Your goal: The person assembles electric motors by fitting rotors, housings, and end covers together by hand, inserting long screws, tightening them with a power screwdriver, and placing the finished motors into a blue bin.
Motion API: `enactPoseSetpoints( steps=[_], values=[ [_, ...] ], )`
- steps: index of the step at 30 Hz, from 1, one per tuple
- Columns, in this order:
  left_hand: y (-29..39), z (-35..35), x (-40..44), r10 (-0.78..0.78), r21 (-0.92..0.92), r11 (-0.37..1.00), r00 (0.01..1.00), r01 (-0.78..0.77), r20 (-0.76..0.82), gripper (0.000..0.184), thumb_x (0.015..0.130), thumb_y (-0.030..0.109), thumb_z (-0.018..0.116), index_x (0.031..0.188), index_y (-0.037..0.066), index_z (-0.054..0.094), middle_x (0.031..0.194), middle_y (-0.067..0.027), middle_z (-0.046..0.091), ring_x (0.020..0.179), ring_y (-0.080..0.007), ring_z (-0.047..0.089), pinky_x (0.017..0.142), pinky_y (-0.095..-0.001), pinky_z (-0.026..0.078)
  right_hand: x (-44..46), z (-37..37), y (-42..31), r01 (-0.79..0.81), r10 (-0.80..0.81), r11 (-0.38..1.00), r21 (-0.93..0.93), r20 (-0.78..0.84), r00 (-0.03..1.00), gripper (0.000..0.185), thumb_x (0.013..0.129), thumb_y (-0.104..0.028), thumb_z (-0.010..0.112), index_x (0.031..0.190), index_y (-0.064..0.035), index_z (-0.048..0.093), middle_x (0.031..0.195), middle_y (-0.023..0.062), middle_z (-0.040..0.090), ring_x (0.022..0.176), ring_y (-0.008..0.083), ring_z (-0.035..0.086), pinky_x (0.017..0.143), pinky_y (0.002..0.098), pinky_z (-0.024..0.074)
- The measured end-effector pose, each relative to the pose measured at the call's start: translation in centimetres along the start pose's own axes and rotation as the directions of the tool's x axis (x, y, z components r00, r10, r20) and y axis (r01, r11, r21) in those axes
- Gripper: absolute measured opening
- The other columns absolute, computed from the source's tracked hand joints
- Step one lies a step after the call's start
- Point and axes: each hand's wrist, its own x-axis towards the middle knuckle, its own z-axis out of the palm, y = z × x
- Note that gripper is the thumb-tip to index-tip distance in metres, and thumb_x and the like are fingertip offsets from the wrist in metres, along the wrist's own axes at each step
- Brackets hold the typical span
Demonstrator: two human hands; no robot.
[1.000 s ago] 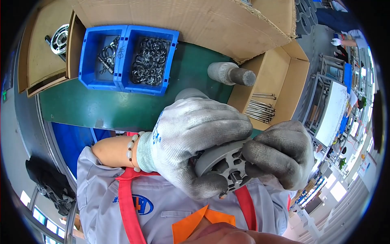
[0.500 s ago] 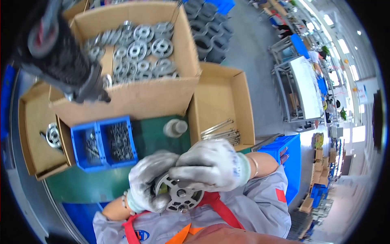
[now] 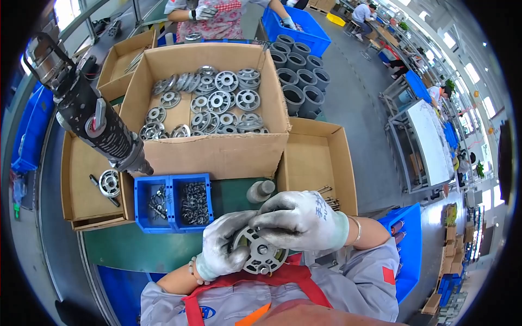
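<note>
Close to my chest is a round, spoked metal end cover (image 3: 263, 250), with a shaft stub at its centre and a bolt-like end at its lower rim. My left hand (image 3: 224, 244), in a grey-palmed white glove, is closed around its left side. From above, my right hand (image 3: 302, 220), gloved alike, curls its fingers over the upper edge. What lies beneath the cover is mostly hidden by the gloves and my clothing. Just beyond my hands a grey cylindrical piece (image 3: 261, 191) stands on the green bench (image 3: 130, 250).
A large carton (image 3: 217, 155) holds many metal covers. Blue bins (image 3: 173, 225) contain small hardware; a right-hand box (image 3: 318, 146) has long bolts. A black power driver (image 3: 100, 122) hangs at left. Grey cylinders (image 3: 304, 79) stand behind. Across the bench is a co-worker (image 3: 223, 19).
The view has shifted, so the bench things appear lower and further right, and a co-worker shows at the top. Both hands stay on the metal end cover.
</note>
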Motion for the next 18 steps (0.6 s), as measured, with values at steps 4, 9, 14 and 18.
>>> enactPoseSetpoints(
  steps=[4, 9, 14, 18],
  values=[
    [-0.2, 0.1, -0.1, -0.005, -0.023, 1.000, 1.000, 0.005, -0.001, 0.050, 0.080, 0.035, 0.066, 0.114, -0.002, 0.066, 0.110, -0.0200, 0.069, 0.097, -0.0375, 0.068, 0.086, -0.0421, 0.053, 0.2, 0.1, 0.0, -0.004, 0.004, 1.000, -0.006, -0.019, 1.000, 0.028, 0.080, -0.019, 0.077, 0.107, -0.0095, 0.071, 0.096, 0.0102, 0.068, 0.078, 0.0270, 0.068, 0.063, 0.0361, 0.0537],
    [-0.6, -0.3, 0.3, 0.087, -0.016, 0.996, 0.996, -0.086, 0.035, 0.055, 0.066, 0.023, 0.068, 0.115, -0.001, 0.065, 0.112, -0.0197, 0.069, 0.099, -0.0391, 0.067, 0.088, -0.0433, 0.053, 0.4, 0.6, 0.5, 0.123, -0.128, 0.991, -0.061, -0.093, 0.987, 0.029, 0.079, -0.019, 0.078, 0.105, -0.0076, 0.071, 0.096, 0.0097, 0.069, 0.074, 0.0246, 0.068, 0.059, 0.0348, 0.0533],
    [-1.2, -0.5, 0.5, 0.178, -0.018, 0.984, 0.983, -0.178, 0.036, 0.062, 0.062, 0.023, 0.070, 0.117, -0.003, 0.064, 0.112, -0.0214, 0.068, 0.099, -0.0392, 0.067, 0.087, -0.0439, 0.054, 1.0, -0.3, 0.4, 0.057, -0.057, 0.998, -0.036, 0.019, 0.998, 0.027, 0.080, -0.023, 0.076, 0.104, -0.0115, 0.072, 0.092, 0.0067, 0.066, 0.074, 0.0253, 0.067, 0.060, 0.0366, 0.0543],
    [-1.7, -0.3, 0.3, 0.217, -0.042, 0.975, 0.976, -0.217, 0.002, 0.061, 0.064, 0.027, 0.073, 0.115, -0.005, 0.064, 0.107, -0.0194, 0.069, 0.096, -0.0375, 0.068, 0.084, -0.0440, 0.054, 1.2, 0.4, 0.0, 0.005, -0.005, 0.999, -0.047, 0.006, 1.000, 0.033, 0.073, -0.020, 0.080, 0.102, -0.0090, 0.070, 0.092, 0.0092, 0.065, 0.075, 0.0284, 0.066, 0.063, 0.0375, 0.0534]
  ],
)
